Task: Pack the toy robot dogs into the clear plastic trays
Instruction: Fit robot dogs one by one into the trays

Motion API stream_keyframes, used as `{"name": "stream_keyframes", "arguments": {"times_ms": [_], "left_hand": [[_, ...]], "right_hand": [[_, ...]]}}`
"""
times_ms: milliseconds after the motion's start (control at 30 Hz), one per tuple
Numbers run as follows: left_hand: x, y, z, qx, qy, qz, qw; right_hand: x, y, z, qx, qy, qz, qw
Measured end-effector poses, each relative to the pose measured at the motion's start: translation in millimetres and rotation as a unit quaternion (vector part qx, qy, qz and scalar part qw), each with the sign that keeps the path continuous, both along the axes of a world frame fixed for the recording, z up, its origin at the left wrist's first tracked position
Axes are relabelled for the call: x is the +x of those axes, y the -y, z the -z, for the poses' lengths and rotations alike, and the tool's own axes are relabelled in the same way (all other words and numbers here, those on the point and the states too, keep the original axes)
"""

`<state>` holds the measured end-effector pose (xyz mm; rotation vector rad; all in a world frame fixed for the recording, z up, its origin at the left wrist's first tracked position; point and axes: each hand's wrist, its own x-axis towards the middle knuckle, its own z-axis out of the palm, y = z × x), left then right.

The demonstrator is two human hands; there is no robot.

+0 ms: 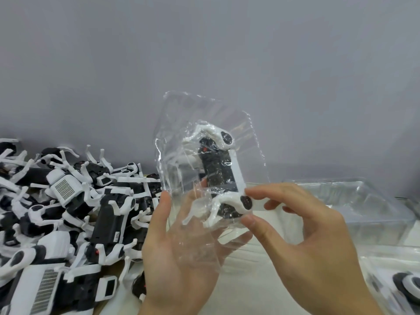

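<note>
A clear plastic tray [179,123] is held up in the middle of the view with one black-and-white toy robot dog [219,164] sitting in it. My left hand [179,253] supports the tray from behind and below, palm toward me, fingers spread behind the plastic. My right hand [304,233] pinches the dog's lower white leg and the tray edge between thumb and fingertips. A big heap of loose toy robot dogs [68,205] lies on the left.
A stack of empty clear trays [354,201] stands at the right. At the bottom right lies another packed tray with a dog [406,289] in it, partly cut off. A plain grey wall fills the background. Pale tabletop [245,269] shows between my hands.
</note>
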<state>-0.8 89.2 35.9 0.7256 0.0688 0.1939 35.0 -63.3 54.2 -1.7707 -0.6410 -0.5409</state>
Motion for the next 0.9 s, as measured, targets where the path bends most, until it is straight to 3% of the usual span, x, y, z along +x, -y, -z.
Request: {"name": "stream_keyframes", "arguments": {"times_ms": [100,233,367,633,900], "left_hand": [[0.5,-0.2,-2.5,-0.046,0.033,0.110,0.992],[1.3,3.9,-5.8,-0.082,0.024,0.148,0.985],[2.1,5.3,-4.0,-0.050,-0.001,0.124,0.991],[1.4,6.8,-6.5,-0.082,-0.012,0.124,0.989],[6.2,7.6,-7.4,-0.020,-0.041,0.086,0.995]], "right_hand": [[0.4,-0.3,-0.7,-0.019,0.025,0.014,0.999],[2.2,2.3,0.9,-0.082,0.054,0.041,0.994],[3.1,4.2,3.2,-0.102,0.045,0.050,0.992],[4.0,3.5,3.3,-0.089,0.052,0.053,0.993],[-0.6,4.6,-2.6,-0.081,0.048,0.037,0.995]]}}
